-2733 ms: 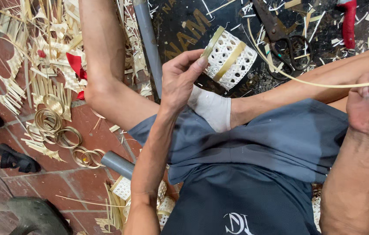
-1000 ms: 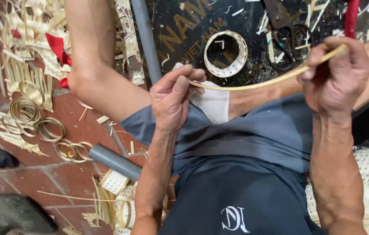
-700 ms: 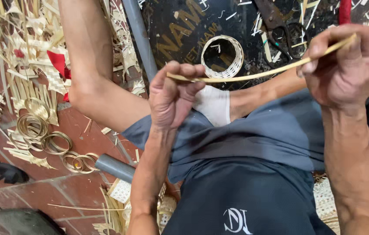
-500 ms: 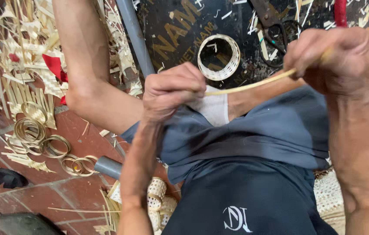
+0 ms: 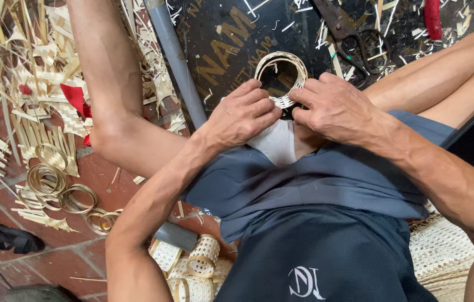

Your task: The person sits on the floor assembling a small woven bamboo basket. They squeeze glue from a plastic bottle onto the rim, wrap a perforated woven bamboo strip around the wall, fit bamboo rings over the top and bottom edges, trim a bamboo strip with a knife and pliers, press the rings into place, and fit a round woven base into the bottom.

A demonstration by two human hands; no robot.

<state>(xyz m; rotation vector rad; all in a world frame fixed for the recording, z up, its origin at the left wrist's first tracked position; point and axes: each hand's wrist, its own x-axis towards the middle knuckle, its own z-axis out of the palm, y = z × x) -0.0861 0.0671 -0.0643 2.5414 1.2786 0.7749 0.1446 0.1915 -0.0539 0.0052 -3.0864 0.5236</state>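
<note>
Here, left hand (image 5: 245, 114) and right hand (image 5: 332, 106) pinching near rim of small woven ring basket (image 5: 281, 75), fingers closed on it, scissors (image 5: 354, 39) beyond, bamboo hoops (image 5: 60, 190) at left.

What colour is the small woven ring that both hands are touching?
Pale cream, with an open lattice weave; the head view shows it best.

Woven ring's (image 5: 281, 78) near rim behind fingers (image 5: 259, 103)
</note>
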